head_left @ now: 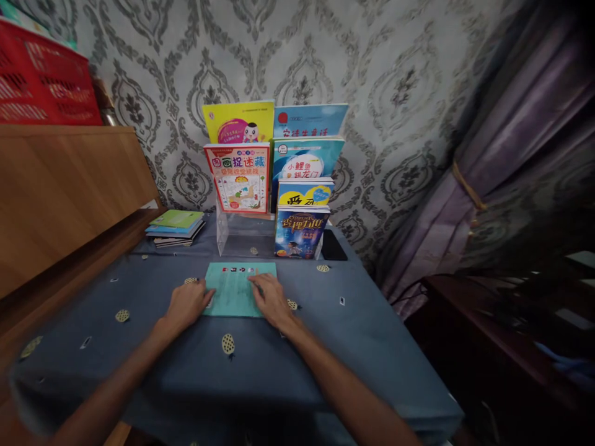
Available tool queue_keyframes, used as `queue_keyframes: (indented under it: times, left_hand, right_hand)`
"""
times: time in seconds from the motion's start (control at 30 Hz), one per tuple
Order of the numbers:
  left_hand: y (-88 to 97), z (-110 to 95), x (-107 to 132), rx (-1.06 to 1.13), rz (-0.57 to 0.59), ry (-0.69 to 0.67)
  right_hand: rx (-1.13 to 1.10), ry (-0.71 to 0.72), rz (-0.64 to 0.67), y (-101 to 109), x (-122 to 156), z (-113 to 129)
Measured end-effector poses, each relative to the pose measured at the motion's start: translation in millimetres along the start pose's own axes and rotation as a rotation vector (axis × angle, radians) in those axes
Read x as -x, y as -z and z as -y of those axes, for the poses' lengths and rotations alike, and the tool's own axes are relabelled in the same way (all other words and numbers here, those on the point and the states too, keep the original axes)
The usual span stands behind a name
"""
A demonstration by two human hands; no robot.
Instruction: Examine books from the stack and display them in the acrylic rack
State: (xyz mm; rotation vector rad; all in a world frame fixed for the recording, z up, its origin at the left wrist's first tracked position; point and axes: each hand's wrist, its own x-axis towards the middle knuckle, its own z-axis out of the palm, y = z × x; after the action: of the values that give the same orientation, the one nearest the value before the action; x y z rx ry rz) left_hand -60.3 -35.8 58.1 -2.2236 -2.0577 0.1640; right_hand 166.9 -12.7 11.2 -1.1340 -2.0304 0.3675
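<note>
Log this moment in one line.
teal book: flat on tablecloth; left hand: at its left edge; right hand: over its right side; rack: holding books

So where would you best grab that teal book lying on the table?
Probably by its left and right edges, coming in low from both sides: the teal book lies flat on the tablecloth, with the left hand and right hand at those edges.

The booklet (pixel 235 296), taken as clock centre, was teal. The tablecloth (pixel 344 347) beneath was blue, printed with black-dotted yellow pineapples (pixel 228 344). At 12 o'clock, the standing book (pixel 239 179) was red-bordered. The basket (pixel 60 87) at 10 was red. The curtain (pixel 432 204) at 2, blurred, appeared purple. The wallpaper (pixel 302 87) at 12 bore dark medallions on pale grey.
</note>
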Motion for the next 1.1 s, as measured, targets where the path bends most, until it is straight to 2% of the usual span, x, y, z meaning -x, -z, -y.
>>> queue_keyframes:
  times: [0.2, 0.33, 0.43, 0.53, 0.63, 0.73, 0.9, 1.1]
  left_hand:
    - [-6.9, -22, -2, 0.1, -0.006, -0.09]
    - [-6.6, -22, -5, 0.091, -0.025, -0.106]
    - [-5.0, -22, -10, 0.037, -0.089, -0.143]
    - [-9.7, -30, -23, 0.084, -0.164, -0.26]
    - [-20.3, -45, -42, 0.201, -0.177, -0.372]
    - [-30.5, -55, -62, 0.257, -0.179, -0.354]
    - [-44.9, -49, -89, 0.349, -0.169, -0.245]
    - [-57.4, -42, -101, 0.429, -0.217, -0.299]
  right_hand:
    - [0.035, 0.088, 0.182, -7, 6, 10]
    - [0.04, 0.088, 0.196, -9, 10, 10]
    - [0.038, 0.081, 0.178, -10, 9, 7]
    - [0.087, 0.087, 0.199, -13, 0, 3]
    - [0.176, 0.088, 0.233, -16, -14, -5]
    - [0.256, 0.049, 0.243, -16, -26, -17]
    - [0.348, -0.096, 0.25, -1, -33, -34]
    - [0.38, -0.15, 0.24, 27, -26, -53]
